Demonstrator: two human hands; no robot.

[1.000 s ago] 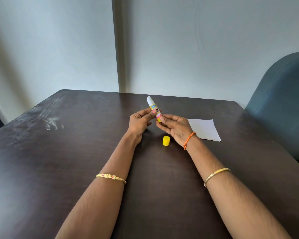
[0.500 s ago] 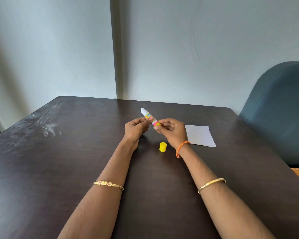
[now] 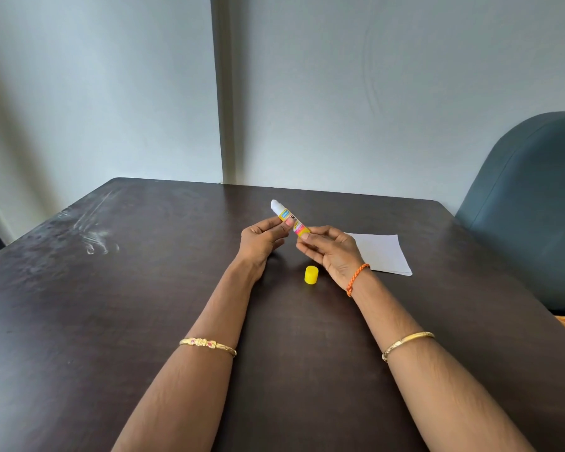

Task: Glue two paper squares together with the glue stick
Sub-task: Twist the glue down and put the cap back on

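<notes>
While both hands grip the glue stick (image 3: 289, 220), the only change over the last second is its tilt: it was near upright, now it leans further, white tip up and to the left. Left hand (image 3: 263, 238) pinches the upper barrel between thumb and fingertips; right hand (image 3: 328, 252) pinches the pink lower end. My read is the right hand is twisting the base to wind glue out. Yellow cap (image 3: 311, 274) is off, standing on the bench (image 3: 128, 288) just below the right hand. White paper (image 3: 380, 254) lies flat just right of that hand, untouched; can't tell if it's one sheet or two stacked. So stick prepped, no glue on paper yet. Next: bring tip over to the paper.
</notes>
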